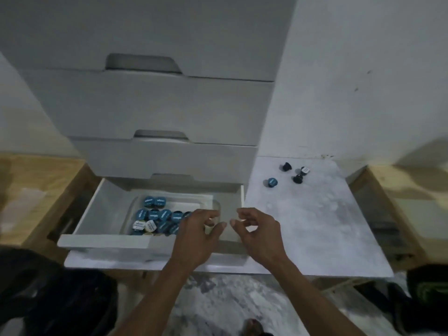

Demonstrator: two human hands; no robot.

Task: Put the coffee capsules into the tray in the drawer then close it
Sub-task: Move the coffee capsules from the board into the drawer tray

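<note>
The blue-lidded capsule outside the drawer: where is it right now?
In the head view, the blue-lidded capsule sits on the white tabletop right of the open drawer, nearest to it of four loose capsules.

White marbled bench (315,229) with a drawer unit and loose capsules.

The drawer unit (155,105) stands on the bench's left part, its lowest drawer (106,240) pulled open over the surface. Four coffee capsules (272,182) lie scattered near the back right, by the wall, well apart from the drawer.
</note>
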